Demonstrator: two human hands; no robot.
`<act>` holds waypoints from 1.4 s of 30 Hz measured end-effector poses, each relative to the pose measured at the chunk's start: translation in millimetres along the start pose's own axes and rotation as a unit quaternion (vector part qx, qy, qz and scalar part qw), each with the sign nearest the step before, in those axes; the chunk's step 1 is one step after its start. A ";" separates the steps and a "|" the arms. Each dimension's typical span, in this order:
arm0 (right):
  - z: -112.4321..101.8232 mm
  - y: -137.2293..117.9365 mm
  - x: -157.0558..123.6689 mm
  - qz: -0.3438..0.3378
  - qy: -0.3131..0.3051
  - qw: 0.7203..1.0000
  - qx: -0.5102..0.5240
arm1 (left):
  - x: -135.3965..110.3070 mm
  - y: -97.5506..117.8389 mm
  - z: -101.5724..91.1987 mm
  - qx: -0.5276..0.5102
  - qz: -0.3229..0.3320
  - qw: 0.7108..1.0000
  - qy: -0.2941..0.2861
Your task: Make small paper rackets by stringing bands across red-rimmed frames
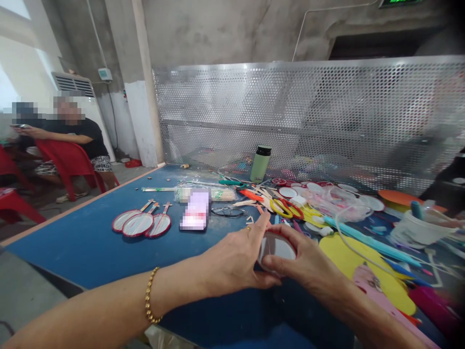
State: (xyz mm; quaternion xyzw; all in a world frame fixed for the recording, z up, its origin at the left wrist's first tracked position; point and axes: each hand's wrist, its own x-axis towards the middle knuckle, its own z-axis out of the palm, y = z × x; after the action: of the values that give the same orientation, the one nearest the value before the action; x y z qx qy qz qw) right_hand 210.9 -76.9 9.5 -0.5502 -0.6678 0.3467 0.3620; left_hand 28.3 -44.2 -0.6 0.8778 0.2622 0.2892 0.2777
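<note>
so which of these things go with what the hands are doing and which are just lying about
Goes with the work:
round white-faced piece, held between the left hand and right hand
three red-rimmed round pieces on stick handles, likely, since they look similar
pale sticks, perhaps, as they resemble those handles

Probably just lying about:
phone
glasses
green bottle

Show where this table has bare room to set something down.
Left of the three paddles, the table has a bare stretch; another lies between the phone and left forearm, a third on the wearer's side of the held disc. Right of the phone it is crowded, from bottle to white cup.
</note>
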 end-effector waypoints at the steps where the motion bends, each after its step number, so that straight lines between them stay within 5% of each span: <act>1: 0.3 0.1 0.1 0.000 0.008 1.000 -0.014 | 0.0 -0.4 -0.1 -0.012 -0.006 1.000 -0.005; 13: -0.8 -1.2 1.4 -0.010 0.053 0.998 -0.015 | -1.2 6.0 -1.5 -0.109 -0.104 0.986 0.076; 30: -1.2 1.9 0.2 -0.030 0.065 0.997 -0.034 | 1.2 -1.4 3.6 -0.020 0.043 0.997 0.059; 42: 4.7 -7.2 -0.5 0.011 0.073 0.997 0.016 | 2.6 -0.9 9.0 0.094 0.064 0.988 0.100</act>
State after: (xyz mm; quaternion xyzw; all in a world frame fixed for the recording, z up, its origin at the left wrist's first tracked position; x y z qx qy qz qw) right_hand 203.4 -78.8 13.3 -0.5758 -0.6279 0.3202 0.4143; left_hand 35.7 -45.0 -6.3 0.8816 0.2576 0.3669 0.1476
